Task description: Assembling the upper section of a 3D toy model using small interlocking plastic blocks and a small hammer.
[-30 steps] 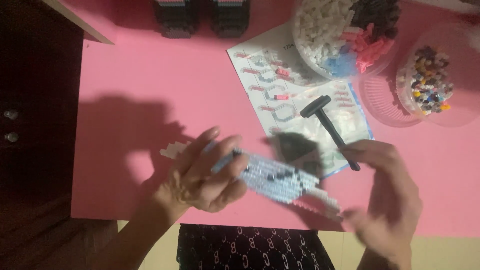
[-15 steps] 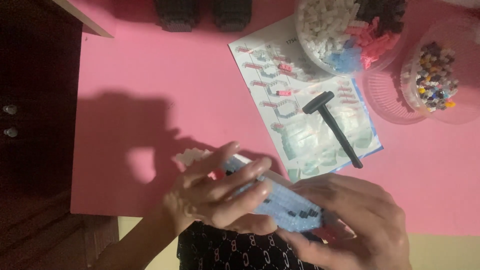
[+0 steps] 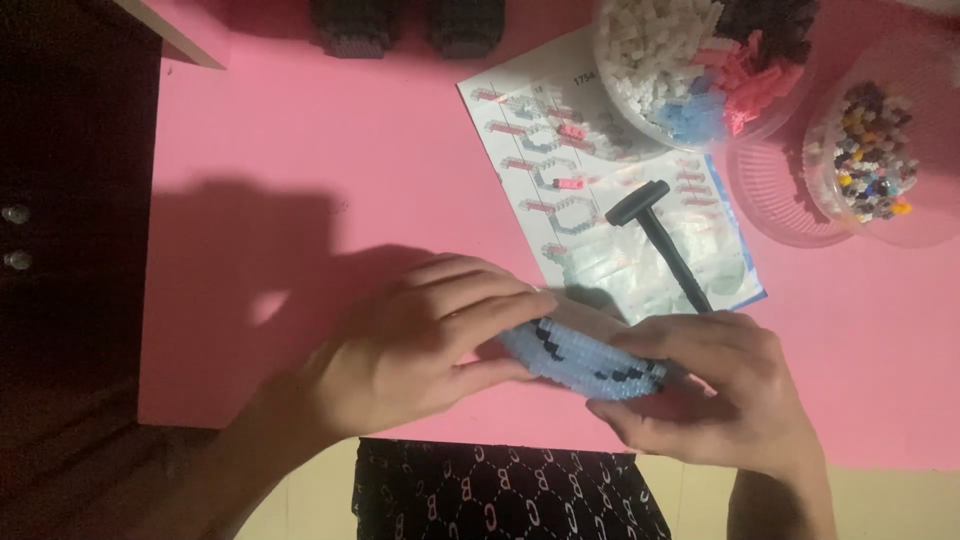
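A: Where is the blue piece?

B: The bead panel point(image 3: 585, 355), pale blue with dark spots, sits low over the pink tabletop point(image 3: 330, 150), near its front edge, caught between both hands.

A: How are they holding it?

B: The left hand point(image 3: 420, 340) lies palm down, fingers point(image 3: 490, 305) stretched flat over the panel's left end, thumb tucked below. The right hand point(image 3: 720, 390) curls over the right end, fingers closed on its edge. So both are closed on it, one at each end, likely to support a flexible piece that would sag or bend if held from one side.

A: And the wrists?

B: Both forearms come in from the bottom edge, angled toward each other, hands meeting in the middle.

A: What else is around?

B: An instruction sheet point(image 3: 560, 170) lies just beyond the hands, within easy sight. A black tool point(image 3: 665, 245) rests on it. A bowl point(image 3: 700, 60) of white, pink, blue and dark pieces and a tub point(image 3: 870, 160) of mixed beads stand at the far right, well apart from the hands.
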